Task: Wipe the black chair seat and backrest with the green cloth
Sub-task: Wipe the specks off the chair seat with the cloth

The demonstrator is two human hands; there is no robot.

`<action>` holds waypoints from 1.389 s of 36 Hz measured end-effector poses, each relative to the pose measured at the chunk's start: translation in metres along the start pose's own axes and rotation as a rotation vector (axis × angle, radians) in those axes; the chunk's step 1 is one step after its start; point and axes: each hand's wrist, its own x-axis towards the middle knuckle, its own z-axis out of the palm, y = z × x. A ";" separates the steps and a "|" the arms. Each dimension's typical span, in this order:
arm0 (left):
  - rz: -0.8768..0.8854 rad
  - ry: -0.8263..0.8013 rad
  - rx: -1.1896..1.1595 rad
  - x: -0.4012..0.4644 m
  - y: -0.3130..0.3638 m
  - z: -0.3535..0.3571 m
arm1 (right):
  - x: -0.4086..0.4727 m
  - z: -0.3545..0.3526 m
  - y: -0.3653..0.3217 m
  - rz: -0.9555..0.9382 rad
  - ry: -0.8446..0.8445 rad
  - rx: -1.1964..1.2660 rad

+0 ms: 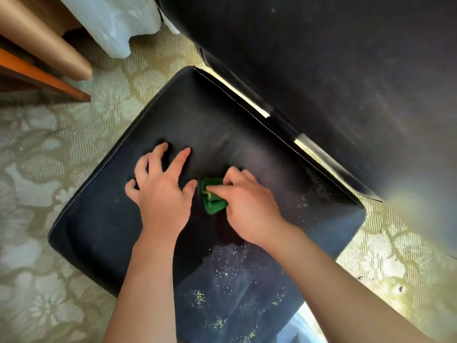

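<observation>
Two hands (pixel 160 194) (pixel 247 204), one green cloth (pixel 211 196), one seat (pixel 99 219)

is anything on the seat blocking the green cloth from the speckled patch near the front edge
Nothing visible does. The right hand grips the green cloth at mid-seat; the yellowish specks lie on bare seat nearer the front edge, under the right forearm. The left hand rests on the seat on the cloth's other side, off that path.

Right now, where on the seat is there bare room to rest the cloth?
Bare seat lies left of the left hand, out to the stitched edge, and between the fingertips and the backrest. The middle is crowded: the right hand grips the green cloth. Yellow-green specks litter the near right part.
</observation>
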 end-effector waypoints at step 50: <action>0.169 -0.044 0.076 -0.052 0.061 0.041 | -0.103 0.035 0.062 0.201 0.204 0.126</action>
